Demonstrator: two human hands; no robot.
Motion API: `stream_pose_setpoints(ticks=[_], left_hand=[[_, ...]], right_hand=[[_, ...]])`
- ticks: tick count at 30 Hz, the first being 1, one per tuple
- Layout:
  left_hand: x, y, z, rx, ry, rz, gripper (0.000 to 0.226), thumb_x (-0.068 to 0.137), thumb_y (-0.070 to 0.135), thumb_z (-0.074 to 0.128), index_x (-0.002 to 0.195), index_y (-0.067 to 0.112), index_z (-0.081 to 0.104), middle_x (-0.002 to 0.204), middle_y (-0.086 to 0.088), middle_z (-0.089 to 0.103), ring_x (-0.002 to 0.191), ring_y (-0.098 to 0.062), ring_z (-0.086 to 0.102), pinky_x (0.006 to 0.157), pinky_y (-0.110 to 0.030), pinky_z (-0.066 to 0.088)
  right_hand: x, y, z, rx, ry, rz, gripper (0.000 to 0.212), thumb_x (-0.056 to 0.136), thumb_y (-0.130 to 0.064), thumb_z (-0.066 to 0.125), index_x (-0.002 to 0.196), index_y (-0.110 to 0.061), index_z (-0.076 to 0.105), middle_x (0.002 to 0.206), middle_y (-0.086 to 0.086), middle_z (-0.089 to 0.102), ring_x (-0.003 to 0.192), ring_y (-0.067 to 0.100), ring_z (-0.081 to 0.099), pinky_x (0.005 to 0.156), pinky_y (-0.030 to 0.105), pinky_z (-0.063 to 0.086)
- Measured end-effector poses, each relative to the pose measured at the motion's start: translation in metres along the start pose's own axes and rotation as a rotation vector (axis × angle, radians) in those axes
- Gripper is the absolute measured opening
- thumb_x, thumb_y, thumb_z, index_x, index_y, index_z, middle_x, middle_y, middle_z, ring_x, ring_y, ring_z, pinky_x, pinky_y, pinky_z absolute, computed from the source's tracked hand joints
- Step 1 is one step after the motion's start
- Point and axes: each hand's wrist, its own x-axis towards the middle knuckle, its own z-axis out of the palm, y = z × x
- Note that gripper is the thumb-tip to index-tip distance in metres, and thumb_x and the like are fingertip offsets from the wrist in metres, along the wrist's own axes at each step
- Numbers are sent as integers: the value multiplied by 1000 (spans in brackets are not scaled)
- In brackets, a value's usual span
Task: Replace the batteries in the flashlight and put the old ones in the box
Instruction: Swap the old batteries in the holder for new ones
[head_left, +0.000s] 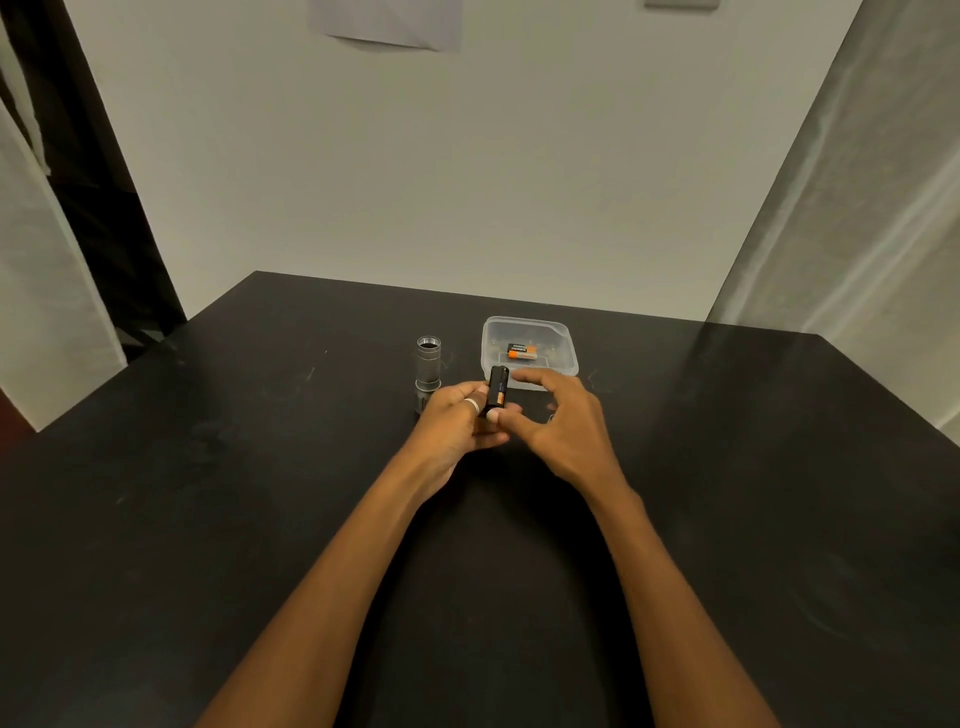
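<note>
Behind the left hand (457, 421) — flashlight (428, 371) base hidden, battery holder (496, 391) gripped

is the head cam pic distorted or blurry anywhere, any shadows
Head view: wide-angle bend splays the walls and table edges; soft shadow under both forearms; the battery holder in the left hand is slightly soft; the label on the batteries in the box is unreadable.

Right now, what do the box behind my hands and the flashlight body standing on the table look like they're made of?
The box looks like thin, clear, slightly frosted plastic: the batteries inside show through its walls. The flashlight body looks like metal with a silvery-grey finish: it catches light along its ribbed barrel and rim. Painted plastic can't be ruled out from this view.
</note>
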Motion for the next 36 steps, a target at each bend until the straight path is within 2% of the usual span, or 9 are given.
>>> stream_pose_setpoints(ticks=[3, 6, 10, 16, 19, 26, 29, 32, 36], left_hand=[[-2, 3, 0, 14, -31, -17, 31, 109, 15, 38, 122, 12, 66, 103, -10, 78, 93, -16, 74, 73, -27, 57], [-2, 4, 0, -11, -33, -36, 32, 109, 20, 38, 124, 14, 66, 104, -10, 79, 98, -18, 74, 75, -29, 57], [1, 4, 2, -52, 1, -45, 33, 109, 32, 43, 119, 12, 67, 99, -11, 79, 88, -16, 73, 75, -31, 59], [2, 1, 0, -58, 16, -25, 30, 107, 27, 49, 106, 8, 72, 94, -11, 74, 91, -19, 70, 76, -30, 59], [2, 0, 0, -53, 13, -13, 30, 106, 26, 51, 96, 8, 72, 94, -14, 67, 85, -19, 67, 74, -28, 58], [2, -1, 0, -4, 15, -2, 32, 105, 27, 54, 99, 2, 73, 96, -17, 68, 90, -23, 67, 78, -30, 59], [3, -2, -1, 8, 31, -2, 34, 104, 28, 55, 105, 0, 73, 97, -17, 72, 94, -25, 70, 83, -34, 61], [3, -2, -1, 21, 41, 2, 34, 104, 27, 55, 105, -2, 73, 89, -12, 74, 95, -24, 71, 90, -41, 60], [3, -2, -1, 29, 31, 18, 33, 105, 24, 54, 103, -4, 73, 81, -10, 73, 84, -17, 71, 84, -37, 61]], right_hand=[[0, -2, 5, 11, 10, -27, 47, 82, -27, 85, 126, -23, 68, 127, -8, 67, 118, 6, 57, 86, 9, 39], [0, -3, 5, 23, 29, -34, 44, 82, -27, 85, 122, -25, 67, 121, -15, 64, 114, 5, 58, 83, 9, 41], [-1, -4, 6, 37, 33, -28, 45, 81, -26, 85, 123, -26, 67, 119, -20, 61, 109, 3, 58, 82, 14, 44], [-1, 0, 5, 61, 29, -39, 40, 85, -26, 81, 123, -25, 68, 126, -10, 67, 113, 6, 61, 84, 18, 49], [-1, 2, 5, 46, 53, -66, 36, 87, -22, 79, 122, -23, 69, 123, -9, 69, 111, 5, 62, 82, 17, 48], [-2, 5, 6, -50, 64, -124, 41, 86, -27, 78, 125, -20, 66, 124, -7, 70, 113, 3, 62, 84, 14, 46], [-3, 7, 6, -114, 58, -150, 44, 86, -30, 77, 127, -21, 63, 126, -4, 68, 117, 7, 61, 91, 23, 52], [-4, 7, 7, -172, 65, -174, 46, 86, -33, 75, 129, -22, 61, 128, -1, 66, 120, 11, 60, 93, 32, 55], [-6, 5, 7, -275, 84, -225, 50, 86, -34, 75, 131, -19, 60, 126, 2, 67, 119, 17, 61, 94, 34, 56]])
